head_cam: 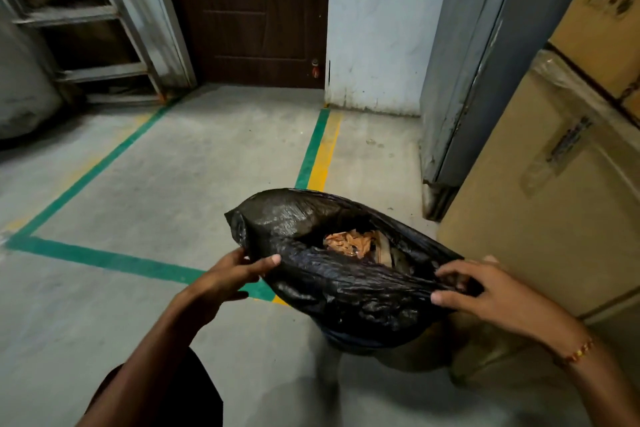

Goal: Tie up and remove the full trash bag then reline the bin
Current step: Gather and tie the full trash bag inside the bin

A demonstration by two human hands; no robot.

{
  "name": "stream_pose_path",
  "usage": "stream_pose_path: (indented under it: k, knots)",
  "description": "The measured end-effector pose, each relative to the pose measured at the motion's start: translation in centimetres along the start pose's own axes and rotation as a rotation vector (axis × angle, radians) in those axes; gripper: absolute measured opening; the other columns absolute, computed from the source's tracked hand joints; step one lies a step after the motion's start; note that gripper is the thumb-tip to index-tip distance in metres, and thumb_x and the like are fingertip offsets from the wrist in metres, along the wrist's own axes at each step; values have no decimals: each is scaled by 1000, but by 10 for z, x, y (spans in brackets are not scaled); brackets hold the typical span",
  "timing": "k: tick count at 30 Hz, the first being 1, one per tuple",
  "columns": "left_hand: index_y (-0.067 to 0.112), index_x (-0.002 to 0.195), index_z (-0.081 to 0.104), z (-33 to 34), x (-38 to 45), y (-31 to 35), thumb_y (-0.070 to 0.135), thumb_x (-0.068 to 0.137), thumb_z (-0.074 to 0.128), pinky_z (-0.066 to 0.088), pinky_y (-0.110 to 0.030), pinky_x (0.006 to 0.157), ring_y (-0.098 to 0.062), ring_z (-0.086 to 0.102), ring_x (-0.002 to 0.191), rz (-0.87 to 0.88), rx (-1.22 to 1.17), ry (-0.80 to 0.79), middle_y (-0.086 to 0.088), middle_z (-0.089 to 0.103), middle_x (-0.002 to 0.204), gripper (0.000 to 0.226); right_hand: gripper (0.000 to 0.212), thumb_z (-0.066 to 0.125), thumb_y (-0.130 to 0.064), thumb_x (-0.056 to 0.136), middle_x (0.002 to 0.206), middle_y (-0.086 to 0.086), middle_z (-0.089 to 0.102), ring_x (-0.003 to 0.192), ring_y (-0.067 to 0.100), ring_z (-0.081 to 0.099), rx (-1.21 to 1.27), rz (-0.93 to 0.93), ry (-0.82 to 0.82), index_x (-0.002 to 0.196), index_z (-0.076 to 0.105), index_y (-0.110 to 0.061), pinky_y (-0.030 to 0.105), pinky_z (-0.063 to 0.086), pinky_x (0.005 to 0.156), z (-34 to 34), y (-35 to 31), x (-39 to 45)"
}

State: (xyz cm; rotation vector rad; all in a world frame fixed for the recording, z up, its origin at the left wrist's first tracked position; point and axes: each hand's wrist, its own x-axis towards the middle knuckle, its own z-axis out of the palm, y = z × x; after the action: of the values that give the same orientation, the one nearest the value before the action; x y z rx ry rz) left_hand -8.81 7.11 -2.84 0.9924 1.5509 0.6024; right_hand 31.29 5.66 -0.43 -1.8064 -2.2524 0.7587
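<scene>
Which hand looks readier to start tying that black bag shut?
Probably the left hand: it already pinches a corner of the trash bag mouth. The right hand has looser fingers on the rim.

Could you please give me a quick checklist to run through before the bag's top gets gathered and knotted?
1. Left hand grips the left edge of the trash bag: ok.
2. Right hand pinches the bag's right edge: ok.
3. Bag's mouth gathered closed: not ok; it gapes, and orange scraps show inside.
4. Enough loose plastic above the contents for a knot: probably ok; the scraps sit below the rim.
5. Bag free of the bin: cannot tell; the bag hides what is under it.
6. Floor in front free of obstacles for carrying it off: ok.
</scene>
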Motion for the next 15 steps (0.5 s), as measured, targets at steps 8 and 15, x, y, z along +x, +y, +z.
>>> stream_pose_path:
  k: [8,15]
  knots:
    - [34,150,21,15,45,1,38,80,77,51,-47,94,-26,59,111,250,-154,245,-6,51,131,89,8,57,-50,86,85,-18,64,86,7,55,-33,-147,230,80,60,-46,31,46,75,-21,-4,-5]
    - [36,131,56,23,81,34,57,82,44,37,-44,105,-28,46,127,812,878,209,2,57,135,55,50,32,-85,74,100,-25,62,92,5,54,0,-186,227,95,59,-49,22,43,75,-20,-3,-14]
